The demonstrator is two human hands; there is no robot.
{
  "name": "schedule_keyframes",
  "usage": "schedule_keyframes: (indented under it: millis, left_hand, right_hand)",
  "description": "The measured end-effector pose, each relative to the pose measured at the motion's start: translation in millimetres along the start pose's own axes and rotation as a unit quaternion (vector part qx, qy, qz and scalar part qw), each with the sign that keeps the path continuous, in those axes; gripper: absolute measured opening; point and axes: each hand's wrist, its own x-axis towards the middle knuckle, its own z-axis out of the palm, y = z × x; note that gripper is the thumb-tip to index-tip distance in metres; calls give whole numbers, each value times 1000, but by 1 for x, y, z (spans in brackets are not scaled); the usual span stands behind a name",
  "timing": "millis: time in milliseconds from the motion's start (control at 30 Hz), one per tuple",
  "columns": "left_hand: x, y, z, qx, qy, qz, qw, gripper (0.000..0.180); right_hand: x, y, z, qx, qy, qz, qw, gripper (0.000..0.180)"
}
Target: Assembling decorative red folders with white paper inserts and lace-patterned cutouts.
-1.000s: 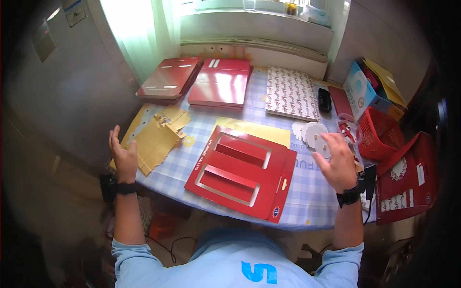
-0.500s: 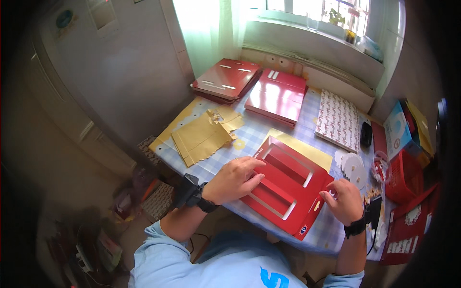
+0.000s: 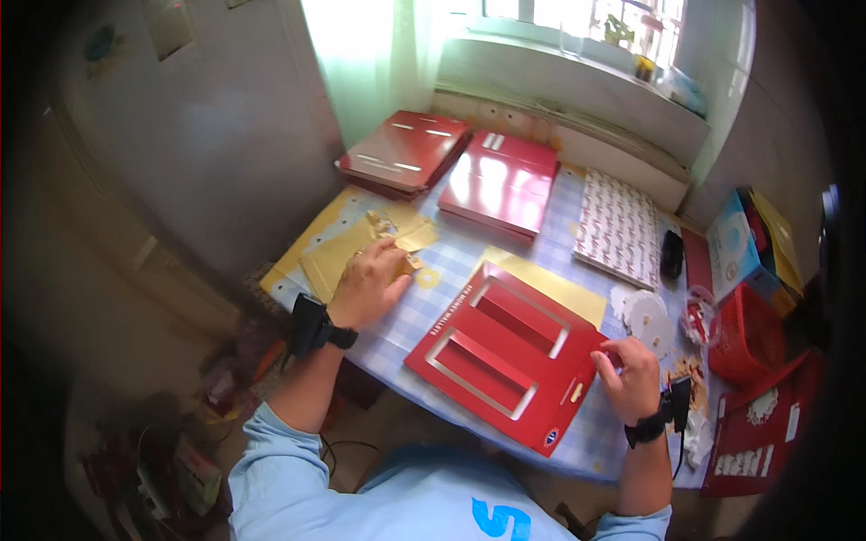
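Observation:
A flat red card folder with two pale-edged rectangular windows and a small hang hole lies on the table in front of me. My left hand is over the torn yellow paper sheets on the left, fingers stretched out and slightly apart. Whether its fingertips press on the paper is hard to see. Beside the card's right edge is my right hand, its fingers loosely curled and the thumb apart from them, with nothing visible in it. Another yellow sheet lies partly under the card's far edge.
Two stacks of red folders, one at the far left and one beside it, stand at the back. To the right are a patterned white stack, a black object, white paper discs, a red basket and a blue box.
My left hand has left the red card and moved left onto the yellow sheets. My right hand stays by the card's right edge. The view has shifted slightly.

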Motion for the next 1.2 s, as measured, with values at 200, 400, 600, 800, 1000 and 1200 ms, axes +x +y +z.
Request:
schedule_keyframes:
  millis: [200, 400, 600, 800, 1000, 1200]
  left_hand:
    - [7, -7, 10, -8, -55, -62, 997, 28]
    - [6, 17, -8, -71, -49, -29, 996, 35]
    - [-9, 73, -25, -201, -124, 0, 972, 44]
    - [-20, 102, -23, -217, -207, -16, 954, 57]
    - [-36, 116, -18, -198, -203, -27, 958, 55]
    - [-21, 122, -12, -165, -198, 90, 962, 51]
  right_hand:
    - [6, 10, 1, 12, 7, -8, 1000, 16]
    - [11, 15, 0, 39, 1, 29, 999, 14]
    - [11, 26, -1, 55, 17, 7, 998, 16]
    - [11, 23, -7, 270, -161, 210, 926, 24]
    - [15, 20, -1, 180, -162, 169, 955, 37]
    - [19, 14, 0, 411, -160, 263, 858, 51]
